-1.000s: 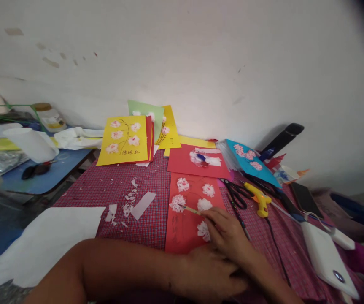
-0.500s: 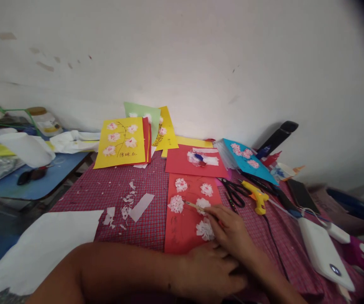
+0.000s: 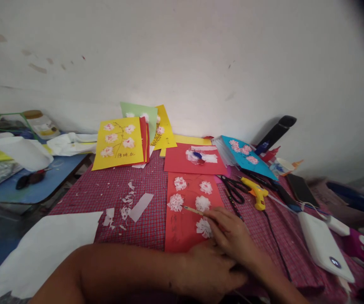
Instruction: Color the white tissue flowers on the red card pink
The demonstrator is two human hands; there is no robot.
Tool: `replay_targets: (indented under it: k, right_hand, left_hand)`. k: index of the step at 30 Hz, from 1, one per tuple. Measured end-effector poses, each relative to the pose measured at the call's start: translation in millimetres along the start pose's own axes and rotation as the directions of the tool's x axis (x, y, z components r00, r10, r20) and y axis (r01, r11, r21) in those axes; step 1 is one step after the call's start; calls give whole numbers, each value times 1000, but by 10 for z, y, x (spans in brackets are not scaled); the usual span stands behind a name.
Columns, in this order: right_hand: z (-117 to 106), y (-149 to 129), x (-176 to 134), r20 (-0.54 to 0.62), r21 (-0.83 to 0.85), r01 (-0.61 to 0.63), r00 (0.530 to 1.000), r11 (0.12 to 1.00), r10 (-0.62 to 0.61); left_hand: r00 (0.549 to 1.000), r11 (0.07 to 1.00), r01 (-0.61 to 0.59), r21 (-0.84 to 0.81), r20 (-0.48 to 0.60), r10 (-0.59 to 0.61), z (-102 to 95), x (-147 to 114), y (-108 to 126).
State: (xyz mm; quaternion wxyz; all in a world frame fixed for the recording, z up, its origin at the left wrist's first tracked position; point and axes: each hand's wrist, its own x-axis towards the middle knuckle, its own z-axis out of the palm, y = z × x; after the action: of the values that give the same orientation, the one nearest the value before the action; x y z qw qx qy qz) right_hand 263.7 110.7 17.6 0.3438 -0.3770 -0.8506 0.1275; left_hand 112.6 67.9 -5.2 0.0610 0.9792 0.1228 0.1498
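Note:
A red card (image 3: 186, 230) with several crumpled white paper flowers lies before me. Pink tints the middle of some flowers, and handwriting runs down the card's lower left. My right hand (image 3: 229, 230) pinches a slim, pale paintbrush (image 3: 195, 210) with a dark tip. That tip points left, just beside the middle-left flower (image 3: 176, 202). My left hand (image 3: 211, 268) reaches across the card's lower edge, its fingers loosely spread and partly hidden under my right wrist. I see nothing held in it.
Behind lies another red card (image 3: 177, 160) bearing white paper with blue and red blots. Black scissors (image 3: 234, 190), a yellow glue gun (image 3: 257, 194) and a white power bank (image 3: 322, 245) are on the right. Paper scraps (image 3: 126, 207) and yellow flower cards (image 3: 118, 145) are left.
The brush tip has drawn slightly right and down from the edge of the middle-left flower. The view has shifted a little; my left hand stays nearly in place.

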Motion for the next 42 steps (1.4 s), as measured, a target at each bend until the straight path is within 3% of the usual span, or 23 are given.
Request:
replay_targets:
  k: [4,9,15,26,30,35,42]
  right_hand:
    - [11,-36,25,21,-29,21,1000,999,-20]
    - [13,-47,53,55,-47,39,998,998,-36]
    - [25,-38,84,5,-19,37,999,999,-37]
    - [-93,-24,448,153,-161,131,982,978,-106]
    - [-232,-16,687,254,-207,217,953,954,-162]
    - [-328,-65,934,418,-176,321,880,931,-225]
    - [-272,-98,993,485,-201,326,852,924,-195]
  left_hand:
    - [999,1000,5,0,37,-5,19,14,6]
    - [1000,1000,-6,9,-4,6,25,10,7]
    - [1000,1000,-1,-8,9,1,17,4,-4]
    - [998,995,4,100,-64,3,-74,-32,-3]
    - [998,993,0,114,-62,7,-111,-32,-12]
    - [997,994,2,113,-83,7,-37,-32,-22]
    - [995,992,8,122,-103,4,3,-21,-18]
